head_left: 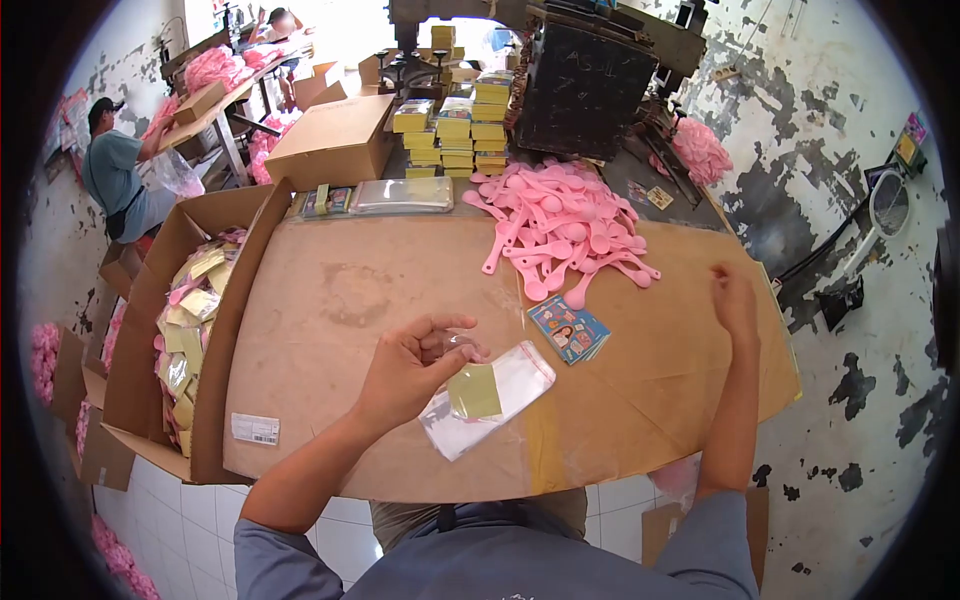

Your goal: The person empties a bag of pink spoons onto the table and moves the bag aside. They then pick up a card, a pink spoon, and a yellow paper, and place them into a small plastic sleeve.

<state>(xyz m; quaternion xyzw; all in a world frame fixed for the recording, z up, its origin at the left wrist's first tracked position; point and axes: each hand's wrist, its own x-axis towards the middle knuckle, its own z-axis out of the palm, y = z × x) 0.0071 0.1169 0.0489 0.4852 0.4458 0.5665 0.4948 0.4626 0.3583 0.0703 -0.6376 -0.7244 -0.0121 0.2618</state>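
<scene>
My left hand (pixel 412 368) is closed, thumb against fingers, on a small clear plastic bag with a yellow-green card (pixel 474 392) inside. Beneath it, a stack of clear plastic bags (pixel 520 385) lies on the cardboard-covered table. A small pile of blue printed cards (pixel 568 329) rests to the right of these bags. Behind the cards spreads a heap of pink plastic spoons (pixel 570 225). My right hand (pixel 735 300) is raised over the right side of the table, away from the spoons; its fingers are blurred, and nothing shows clearly in them.
At the left stands an open cardboard box (pixel 262 255) of packed bags. Behind are a closed carton (pixel 335 135), stacked yellow card bundles (pixel 455 130), a clear packet of bags (pixel 405 195) and a black machine (pixel 585 90). A co-worker (pixel 122 170) sits at far left.
</scene>
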